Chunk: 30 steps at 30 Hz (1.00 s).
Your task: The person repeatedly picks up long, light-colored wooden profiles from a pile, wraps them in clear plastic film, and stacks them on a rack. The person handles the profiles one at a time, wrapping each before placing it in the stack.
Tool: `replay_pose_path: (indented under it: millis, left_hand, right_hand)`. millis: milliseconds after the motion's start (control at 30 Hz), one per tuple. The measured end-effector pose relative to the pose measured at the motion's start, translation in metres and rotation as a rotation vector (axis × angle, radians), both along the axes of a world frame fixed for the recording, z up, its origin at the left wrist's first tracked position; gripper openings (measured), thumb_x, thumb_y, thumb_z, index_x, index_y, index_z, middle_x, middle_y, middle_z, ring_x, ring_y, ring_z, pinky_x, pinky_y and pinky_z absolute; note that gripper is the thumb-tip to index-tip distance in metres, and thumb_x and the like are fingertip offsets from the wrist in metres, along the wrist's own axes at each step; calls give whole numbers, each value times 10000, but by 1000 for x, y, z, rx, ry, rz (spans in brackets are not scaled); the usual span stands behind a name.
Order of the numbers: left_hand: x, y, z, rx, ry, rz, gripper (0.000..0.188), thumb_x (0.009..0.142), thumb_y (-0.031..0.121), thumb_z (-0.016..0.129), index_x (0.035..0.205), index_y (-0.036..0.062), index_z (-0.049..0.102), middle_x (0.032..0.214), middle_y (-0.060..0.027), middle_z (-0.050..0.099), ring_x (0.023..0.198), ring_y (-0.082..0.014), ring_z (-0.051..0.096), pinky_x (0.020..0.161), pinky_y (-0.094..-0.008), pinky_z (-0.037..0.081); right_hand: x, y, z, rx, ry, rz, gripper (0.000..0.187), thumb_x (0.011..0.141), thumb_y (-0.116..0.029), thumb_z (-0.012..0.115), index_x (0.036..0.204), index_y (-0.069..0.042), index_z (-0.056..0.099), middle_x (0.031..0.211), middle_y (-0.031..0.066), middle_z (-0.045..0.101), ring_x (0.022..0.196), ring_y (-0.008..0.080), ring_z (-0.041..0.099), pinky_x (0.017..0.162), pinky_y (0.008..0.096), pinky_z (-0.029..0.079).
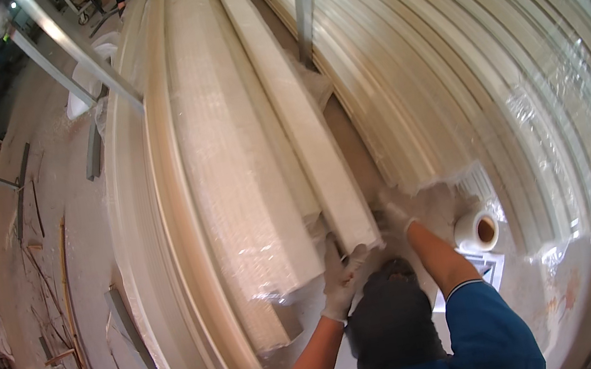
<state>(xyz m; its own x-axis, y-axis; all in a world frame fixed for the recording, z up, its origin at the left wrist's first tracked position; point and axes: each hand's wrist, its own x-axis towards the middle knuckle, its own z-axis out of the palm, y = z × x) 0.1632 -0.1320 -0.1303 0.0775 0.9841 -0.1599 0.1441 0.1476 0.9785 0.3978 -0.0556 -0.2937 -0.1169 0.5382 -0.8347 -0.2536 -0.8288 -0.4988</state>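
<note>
A: In the head view, where do we find the long cream strip [296, 106]?
B: It runs from the top centre down to the lower middle of the frame, its long axis leaning slightly right, with its near end between our two hands.
A: Which hand is nearer?
B: Our gloved left hand [338, 283]: its fingers are partly curled at the lower-left corner of that end, and the strip lies up and to the right of them. They seem to touch it, but we can't tell whether they grip.
A: And our right hand [398, 214]?
B: Gloved too, just right of the end, so the strip lies to its left. It's blurred; we can't tell how open the fingers are or whether they hold anything.
A: What about containers?
B: We make out no box or tray near the hands, only clear wrap. It covers the wide cream bundle [228, 156] left of the strip and parts of the large stack of strips [449, 73] filling the upper right. A film roll [466, 232] stands right of our right forearm, beside a printed sheet [490, 265].
</note>
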Motion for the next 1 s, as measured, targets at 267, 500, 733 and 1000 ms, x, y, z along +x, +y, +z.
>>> replay_pose_path:
  millis: [267, 500, 733, 1000]
  left_hand:
    - [30, 34, -3, 49, 57, 87, 754, 850, 297, 807, 1399, -52, 426, 1224, -174, 636, 1113, -227, 627, 955, -346, 498]
    - [29, 28, -17, -6, -56, -21, 653, 857, 361, 792, 1266, -87, 550, 1111, -152, 683, 1099, -216, 640, 985, -332, 488]
    - [30, 27, -15, 21, 269, 204, 802, 742, 398, 883, 1266, -118, 562, 1118, -206, 699, 1049, -298, 676, 940, -372, 516]
    - [40, 36, -7, -147, 397, 319, 958, 607, 430, 944, 1275, -107, 516, 1165, -241, 667, 1074, -314, 661, 941, -391, 513]
  right_hand:
    - [-38, 4, 29, 81, -70, 132, 696, 970, -622, 478, 1426, -95, 477, 1287, 117, 591, 1116, 211, 591, 889, 349, 502]
    - [-52, -20, 53, 504, -450, 31, 699, 992, -599, 440, 1357, -8, 522, 1300, 203, 585, 1216, 238, 553, 976, 333, 456]
    - [-33, -12, 35, 182, 382, -50, 876, 932, -754, 389, 1444, -46, 461, 1375, 131, 562, 1261, 238, 540, 1029, 371, 438]
    - [-53, -25, 45, 214, 651, 0, 949, 827, -872, 374, 1486, -190, 426, 1443, 80, 515, 1260, 254, 550, 986, 439, 500]
